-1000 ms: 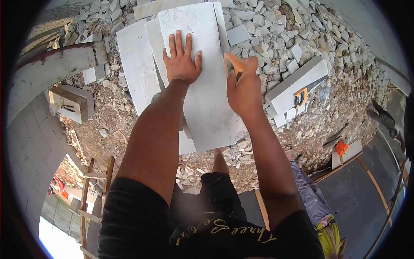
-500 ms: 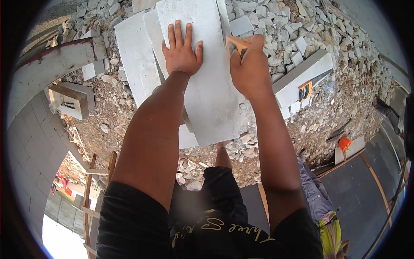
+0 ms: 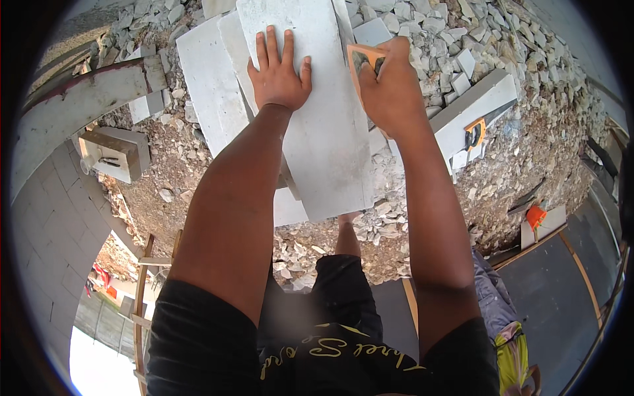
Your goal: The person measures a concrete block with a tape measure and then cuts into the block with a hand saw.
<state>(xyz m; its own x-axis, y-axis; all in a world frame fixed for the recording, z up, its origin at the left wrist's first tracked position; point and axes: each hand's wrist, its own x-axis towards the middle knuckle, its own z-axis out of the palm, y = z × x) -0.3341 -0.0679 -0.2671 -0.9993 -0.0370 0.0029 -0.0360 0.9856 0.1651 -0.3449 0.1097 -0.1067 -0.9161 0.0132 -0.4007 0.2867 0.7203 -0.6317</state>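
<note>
My left hand [image 3: 281,82] lies flat with fingers spread on top of a long pale grey lightweight block [image 3: 327,138]. Along that block's right edge, my right hand [image 3: 394,92] is closed around an orange hand float [image 3: 360,58]. The float's straight face runs beside the block's side; most of its handle is hidden by my fingers. Under and left of the top block sit further pale blocks [image 3: 206,86], stacked at slightly different angles.
Broken block rubble [image 3: 436,33] covers the ground ahead and right. A handsaw [image 3: 477,132] with an orange and black handle rests against another block [image 3: 472,109]. At the left stands a small block [image 3: 115,155] with dark tools on it. An orange object [image 3: 535,216] lies far right.
My right hand and the float have shifted slightly away from me along the block's right edge. My left hand stays pressed on the block. The whole view has shifted a little.
</note>
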